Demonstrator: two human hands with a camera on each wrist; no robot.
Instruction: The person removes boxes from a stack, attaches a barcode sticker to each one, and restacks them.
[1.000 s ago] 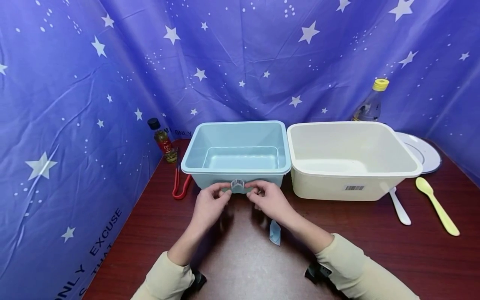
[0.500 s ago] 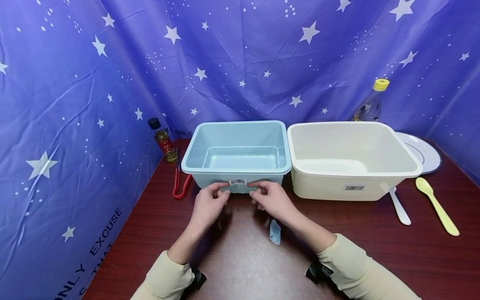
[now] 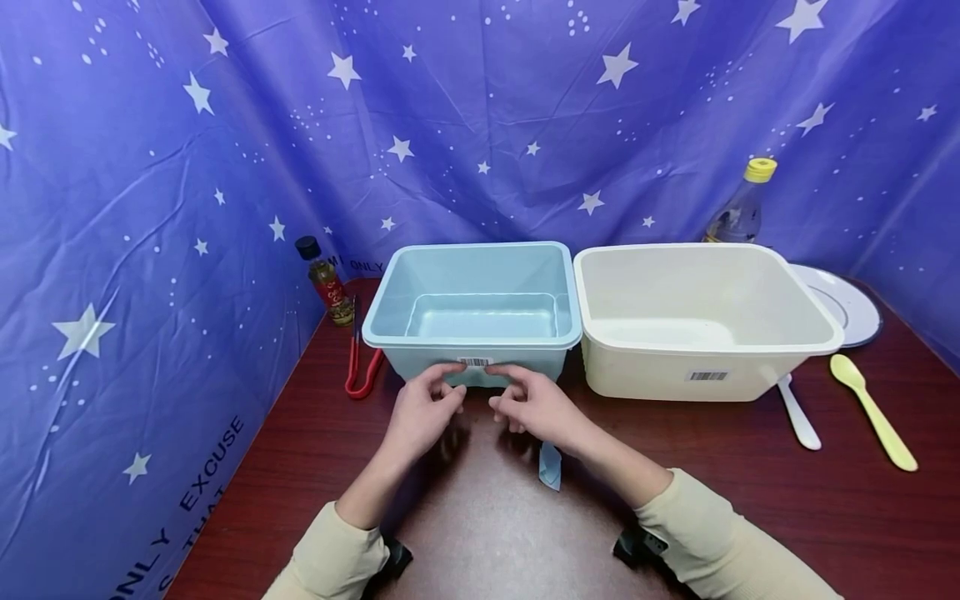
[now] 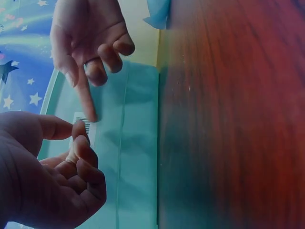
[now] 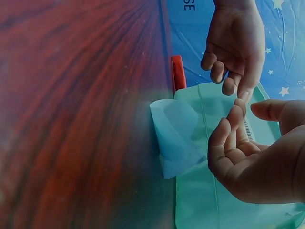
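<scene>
A white barcode sticker (image 3: 475, 362) lies flat on the front wall of a light blue plastic bin (image 3: 472, 342). My left hand (image 3: 426, 408) touches the sticker's left end with its outstretched index finger. At the other end, the index finger of my right hand (image 3: 536, 404) rests on the sticker's edge. Both thumbs stand away from the label, and the remaining fingers are bent loosely below. In the left wrist view the barcode (image 4: 86, 125) shows partly between the fingertips. A curled scrap of light blue paper (image 5: 176, 136) lies on the table near my right wrist.
Right of the blue bin stands a cream bin (image 3: 637, 375) with its own barcode label. Red-handled tongs (image 3: 363, 379) and a small oil bottle (image 3: 330, 292) are at left. At right are a white spoon (image 3: 801, 417), yellow spoon (image 3: 876, 415), plate (image 3: 847, 308) and yellow-capped bottle (image 3: 738, 212).
The sticker, bowed between the fingers a second ago, has straightened and now lies flat on the bin's wall. The thumbs have moved off it, and the right index finger has shifted slightly left.
</scene>
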